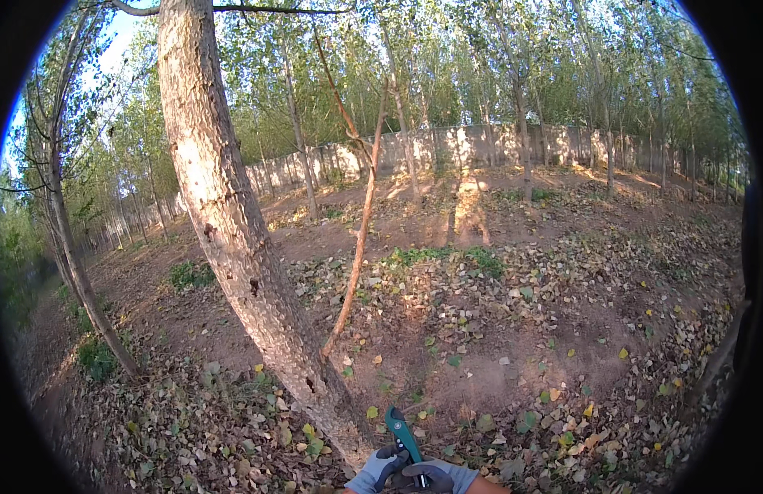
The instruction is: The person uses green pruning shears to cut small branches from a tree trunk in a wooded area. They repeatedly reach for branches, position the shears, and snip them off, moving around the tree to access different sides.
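At the bottom of the view, my two hands wear grey gloves with darker fingers. Between them a green hand cutter with a hooked jaw (403, 432), resembling a pipe cutter, points upward. My right hand (440, 477) grips its lower handle. Curled fingers of my left hand (381, 466) hold the cutter from the other side. Just behind and left of my hands rises a thick, leaning tree trunk (245, 259) with rough, peeling bark. A thin, forked reddish-brown branch (359, 259) stands beside the trunk; its lower end meets or passes behind the trunk's edge.
Fallen leaves (529, 426) cover much of the brown soil. A slimmer tree (78, 265) leans at the left. Farther off, several thin trees stand before a long pale wall (412, 151). Low green plants (443, 256) grow in the middle distance.
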Tool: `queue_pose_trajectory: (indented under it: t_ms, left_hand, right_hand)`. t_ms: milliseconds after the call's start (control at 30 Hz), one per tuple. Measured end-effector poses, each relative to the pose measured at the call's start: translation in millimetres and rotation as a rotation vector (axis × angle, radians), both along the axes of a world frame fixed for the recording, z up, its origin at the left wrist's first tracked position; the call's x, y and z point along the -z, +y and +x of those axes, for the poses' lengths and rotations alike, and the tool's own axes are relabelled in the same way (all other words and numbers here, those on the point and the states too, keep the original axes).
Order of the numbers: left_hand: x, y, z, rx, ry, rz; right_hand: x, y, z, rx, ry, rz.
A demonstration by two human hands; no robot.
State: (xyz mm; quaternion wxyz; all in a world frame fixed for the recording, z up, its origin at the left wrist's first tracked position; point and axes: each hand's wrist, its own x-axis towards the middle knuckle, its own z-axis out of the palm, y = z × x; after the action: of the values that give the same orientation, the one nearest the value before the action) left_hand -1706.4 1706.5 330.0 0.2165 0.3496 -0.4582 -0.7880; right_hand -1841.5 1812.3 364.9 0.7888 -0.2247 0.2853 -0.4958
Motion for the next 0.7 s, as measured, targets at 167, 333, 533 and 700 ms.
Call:
queue_pose_trajectory:
  t_ms: [167, 333, 533, 700]
  left_hand:
    - [-23, 35, 4, -0.061, -0.004, -0.170]
    - [-23, 31, 2, -0.163, -0.178, -0.650]
    - [-48, 28, 12, -0.235, -0.411, -0.726]
    - [-62, 19, 39, -0.072, -0.120, -0.331]
  right_hand:
    - [23, -1, -8, -0.120, 0.397, 0.221]
    - [-7, 7, -3, -0.026, 0.928, -0.068]
    - [-59, 20, -12, -0.061, 0.789, 0.092]
    - [-21, 12, -53, 0.176, 0.689, -0.164]
